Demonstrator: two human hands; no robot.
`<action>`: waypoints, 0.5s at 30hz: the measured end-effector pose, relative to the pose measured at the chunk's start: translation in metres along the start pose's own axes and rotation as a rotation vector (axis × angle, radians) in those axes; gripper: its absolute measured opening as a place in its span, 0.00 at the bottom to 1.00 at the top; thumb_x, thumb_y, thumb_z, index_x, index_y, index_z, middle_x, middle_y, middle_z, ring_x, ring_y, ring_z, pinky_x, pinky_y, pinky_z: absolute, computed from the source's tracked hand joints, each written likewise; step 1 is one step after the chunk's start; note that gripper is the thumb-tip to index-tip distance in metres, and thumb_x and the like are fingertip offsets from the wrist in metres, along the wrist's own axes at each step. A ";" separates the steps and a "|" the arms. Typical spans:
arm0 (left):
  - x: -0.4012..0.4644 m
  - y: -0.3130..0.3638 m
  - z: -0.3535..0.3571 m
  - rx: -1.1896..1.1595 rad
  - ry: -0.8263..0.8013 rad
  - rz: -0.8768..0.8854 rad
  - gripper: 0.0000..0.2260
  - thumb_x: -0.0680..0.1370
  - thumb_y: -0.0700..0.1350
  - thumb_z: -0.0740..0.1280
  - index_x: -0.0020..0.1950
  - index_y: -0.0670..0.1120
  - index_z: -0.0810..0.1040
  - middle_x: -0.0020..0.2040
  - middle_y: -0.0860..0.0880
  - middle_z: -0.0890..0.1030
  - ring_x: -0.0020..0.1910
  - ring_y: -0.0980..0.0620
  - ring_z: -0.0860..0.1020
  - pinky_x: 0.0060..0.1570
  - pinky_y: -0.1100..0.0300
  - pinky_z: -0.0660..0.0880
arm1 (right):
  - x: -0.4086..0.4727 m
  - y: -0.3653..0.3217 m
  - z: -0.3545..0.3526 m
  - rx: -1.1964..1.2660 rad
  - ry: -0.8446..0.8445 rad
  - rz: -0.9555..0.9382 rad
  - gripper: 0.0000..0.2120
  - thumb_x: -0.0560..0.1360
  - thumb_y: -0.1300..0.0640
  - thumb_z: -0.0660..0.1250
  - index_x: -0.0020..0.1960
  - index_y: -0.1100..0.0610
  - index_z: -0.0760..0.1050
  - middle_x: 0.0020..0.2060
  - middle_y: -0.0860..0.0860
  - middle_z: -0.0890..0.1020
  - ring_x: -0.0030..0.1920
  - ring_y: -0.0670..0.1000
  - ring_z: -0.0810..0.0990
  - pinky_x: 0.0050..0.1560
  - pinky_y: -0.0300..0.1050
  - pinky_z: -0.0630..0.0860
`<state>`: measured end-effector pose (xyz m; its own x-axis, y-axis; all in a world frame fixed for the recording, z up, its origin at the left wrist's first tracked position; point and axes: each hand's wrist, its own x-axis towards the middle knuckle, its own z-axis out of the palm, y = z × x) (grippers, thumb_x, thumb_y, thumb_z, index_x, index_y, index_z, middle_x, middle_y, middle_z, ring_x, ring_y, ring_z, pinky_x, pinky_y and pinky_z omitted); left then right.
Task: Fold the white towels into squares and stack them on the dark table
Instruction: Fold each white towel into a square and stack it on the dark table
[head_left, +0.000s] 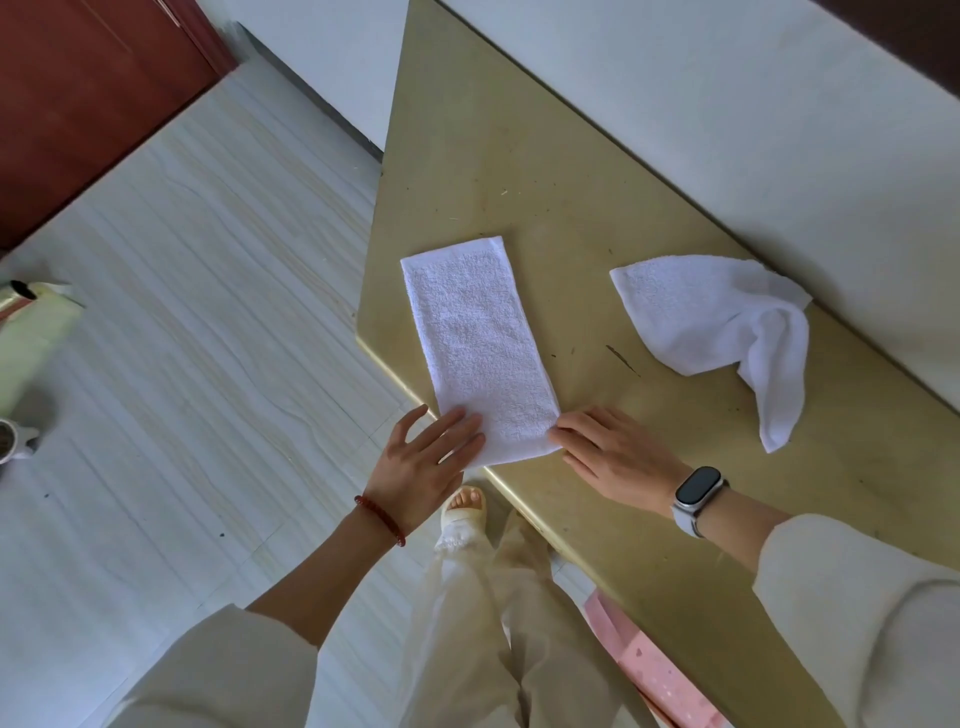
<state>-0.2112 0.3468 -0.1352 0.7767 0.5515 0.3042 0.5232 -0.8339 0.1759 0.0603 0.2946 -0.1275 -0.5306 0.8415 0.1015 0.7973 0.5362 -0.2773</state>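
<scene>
A white towel (478, 338), folded into a long rectangle, lies flat on the olive-tan table (561, 171), its near end at the table's front edge. My left hand (426, 462) rests flat with spread fingers on the towel's near left corner. My right hand (608, 452) lies on the table with its fingertips touching the near right corner. A second white towel (727, 322) lies crumpled on the table to the right, close to the wall.
A white wall (753, 130) runs along the table's far side. Pale striped floor (197, 312) lies to the left, with a red-brown door (78, 104) beyond. A pink object (654, 670) sits below the table edge. A cup (13, 441) and a pale green object (31, 332) stand at the far left.
</scene>
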 end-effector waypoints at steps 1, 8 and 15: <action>0.001 0.000 -0.002 -0.015 0.005 -0.008 0.14 0.74 0.40 0.60 0.60 0.47 0.73 0.61 0.48 0.79 0.61 0.49 0.76 0.61 0.47 0.67 | 0.001 0.001 -0.001 0.000 0.002 0.013 0.07 0.73 0.61 0.60 0.48 0.57 0.75 0.46 0.51 0.77 0.43 0.52 0.75 0.41 0.47 0.75; 0.017 0.013 -0.016 -0.275 0.116 -0.303 0.11 0.75 0.38 0.59 0.56 0.46 0.74 0.48 0.49 0.84 0.47 0.56 0.80 0.60 0.56 0.71 | 0.012 -0.012 -0.004 -0.034 0.013 0.138 0.08 0.71 0.58 0.56 0.47 0.55 0.72 0.45 0.50 0.77 0.42 0.52 0.77 0.40 0.46 0.74; 0.046 0.016 -0.034 -0.352 0.123 -0.441 0.12 0.76 0.42 0.58 0.48 0.42 0.81 0.31 0.52 0.81 0.29 0.51 0.78 0.58 0.63 0.71 | 0.029 -0.020 -0.008 0.033 0.003 0.349 0.17 0.64 0.49 0.72 0.48 0.54 0.72 0.49 0.51 0.77 0.45 0.55 0.78 0.41 0.48 0.75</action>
<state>-0.1787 0.3583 -0.0868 0.4546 0.8593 0.2341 0.6233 -0.4948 0.6056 0.0311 0.3084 -0.1112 -0.2264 0.9740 -0.0018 0.9207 0.2134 -0.3268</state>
